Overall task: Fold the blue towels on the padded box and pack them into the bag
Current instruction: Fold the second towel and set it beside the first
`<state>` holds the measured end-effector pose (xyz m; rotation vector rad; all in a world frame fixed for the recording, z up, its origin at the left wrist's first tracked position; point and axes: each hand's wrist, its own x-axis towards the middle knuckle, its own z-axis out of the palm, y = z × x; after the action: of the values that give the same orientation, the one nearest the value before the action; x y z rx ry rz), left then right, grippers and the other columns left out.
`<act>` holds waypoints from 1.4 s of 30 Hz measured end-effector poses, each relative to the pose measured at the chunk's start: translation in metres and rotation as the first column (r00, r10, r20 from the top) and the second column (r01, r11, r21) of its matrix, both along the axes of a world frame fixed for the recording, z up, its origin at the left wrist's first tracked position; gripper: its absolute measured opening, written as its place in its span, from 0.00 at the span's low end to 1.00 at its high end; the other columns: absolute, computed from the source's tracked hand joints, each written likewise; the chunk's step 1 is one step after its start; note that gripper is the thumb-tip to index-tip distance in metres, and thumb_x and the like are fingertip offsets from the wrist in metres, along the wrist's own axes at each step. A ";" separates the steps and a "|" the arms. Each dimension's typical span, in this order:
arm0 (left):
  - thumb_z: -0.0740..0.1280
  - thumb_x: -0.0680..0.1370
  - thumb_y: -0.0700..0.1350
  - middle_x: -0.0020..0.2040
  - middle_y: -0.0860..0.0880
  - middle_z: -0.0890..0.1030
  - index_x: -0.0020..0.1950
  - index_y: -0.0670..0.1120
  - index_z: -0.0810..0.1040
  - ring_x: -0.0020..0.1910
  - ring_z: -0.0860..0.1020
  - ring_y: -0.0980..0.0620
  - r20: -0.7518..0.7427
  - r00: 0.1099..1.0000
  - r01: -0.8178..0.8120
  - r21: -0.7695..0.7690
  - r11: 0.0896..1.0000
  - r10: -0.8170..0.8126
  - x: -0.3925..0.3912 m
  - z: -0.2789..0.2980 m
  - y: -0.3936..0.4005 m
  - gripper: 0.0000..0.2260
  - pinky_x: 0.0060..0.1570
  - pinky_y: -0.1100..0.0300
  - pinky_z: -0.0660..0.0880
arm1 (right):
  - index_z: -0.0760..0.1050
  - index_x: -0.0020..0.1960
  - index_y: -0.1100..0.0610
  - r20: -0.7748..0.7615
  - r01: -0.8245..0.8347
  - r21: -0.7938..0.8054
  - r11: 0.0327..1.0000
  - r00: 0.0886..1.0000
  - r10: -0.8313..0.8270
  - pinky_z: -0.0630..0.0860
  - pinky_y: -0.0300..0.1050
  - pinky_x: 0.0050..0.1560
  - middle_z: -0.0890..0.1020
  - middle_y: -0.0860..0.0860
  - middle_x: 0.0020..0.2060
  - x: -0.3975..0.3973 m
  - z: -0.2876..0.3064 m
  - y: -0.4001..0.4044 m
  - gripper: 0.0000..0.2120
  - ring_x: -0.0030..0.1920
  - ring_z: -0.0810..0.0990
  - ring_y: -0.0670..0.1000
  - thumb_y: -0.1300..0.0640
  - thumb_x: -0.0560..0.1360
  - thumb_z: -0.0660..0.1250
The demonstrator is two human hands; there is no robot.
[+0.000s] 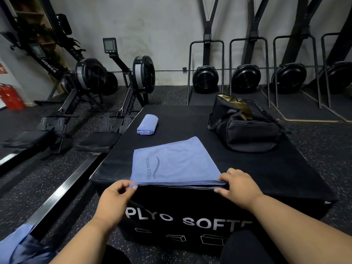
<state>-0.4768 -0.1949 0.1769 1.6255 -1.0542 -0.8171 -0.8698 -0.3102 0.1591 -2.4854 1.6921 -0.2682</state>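
Observation:
A blue towel (177, 162) printed "YOGA FITNESS" lies flat, folded over, at the near edge of the black padded box (266, 168). My left hand (116, 195) pinches its near left corner between thumb and fingers. My right hand (238, 183) grips its near right corner at the box edge. A second blue towel (148, 124), folded small, lies further back on the left of the box top. The black bag (245, 128) stands open at the far right of the box, its gold lining showing.
Rowing machines (91, 88) stand on the floor to the left, close to the box. Several black fan machines (205, 77) line the back wall. More blue cloth (17, 242) lies at the bottom left. A red extinguisher (9, 98) stands far left.

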 end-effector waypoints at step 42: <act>0.70 0.83 0.48 0.50 0.50 0.87 0.48 0.55 0.86 0.51 0.85 0.53 0.054 0.995 -0.079 -0.116 0.990 0.086 0.010 0.019 0.017 0.07 0.56 0.55 0.80 | 0.77 0.43 0.47 0.377 0.055 -0.101 0.993 0.926 -0.013 0.69 0.41 0.43 0.77 0.43 0.41 -0.013 0.050 0.028 0.10 0.44 0.77 0.43 0.50 0.84 0.65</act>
<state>-0.4664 -0.1783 0.1959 1.5933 -1.0480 -0.6464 -0.8832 -0.2824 0.2086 -2.2839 1.5937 -0.8062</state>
